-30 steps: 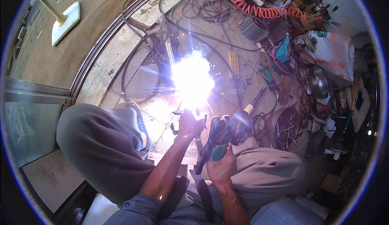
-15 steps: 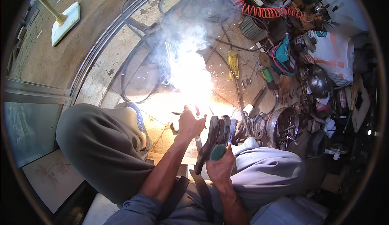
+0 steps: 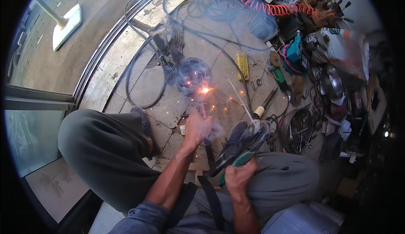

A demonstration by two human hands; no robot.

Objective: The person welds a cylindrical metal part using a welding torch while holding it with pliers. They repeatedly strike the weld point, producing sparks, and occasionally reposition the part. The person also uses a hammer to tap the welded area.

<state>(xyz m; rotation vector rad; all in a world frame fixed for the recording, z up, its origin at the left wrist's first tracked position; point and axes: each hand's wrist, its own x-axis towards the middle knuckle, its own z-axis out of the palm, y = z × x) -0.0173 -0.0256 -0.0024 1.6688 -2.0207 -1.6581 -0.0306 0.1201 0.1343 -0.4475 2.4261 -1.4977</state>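
Note:
My right hand [image 3: 240, 175] grips the green handle of a dark welding electrode holder [image 3: 238, 143], tilted toward the right, with a thin pale rod [image 3: 241, 103] rising from its tip. My left hand [image 3: 196, 126] is curled around something narrow, partly hidden by smoke and by the fingers; I cannot make out what. Just beyond it sits a round dark metal piece [image 3: 190, 69] with an orange glowing spot [image 3: 205, 90], loose sparks and smoke. A black metal assembly [image 3: 162, 52] lies against its left side. A small pale container [image 3: 182, 129] stands beside my left hand.
Cables [image 3: 228, 52] loop across the tiled floor. At right lie a yellow perforated strip [image 3: 241, 65], an angle grinder [image 3: 278, 71], a teal machine [image 3: 295, 55], a metal basin with tools [image 3: 291, 130] and an orange coiled hose [image 3: 280, 9]. A glass door [image 3: 33, 133] is at left.
The bright arc has died to a glowing spot, exposing the round piece. The holder in my right hand has swung right and tilted, its rod now visible; my right hand moved slightly up and right.

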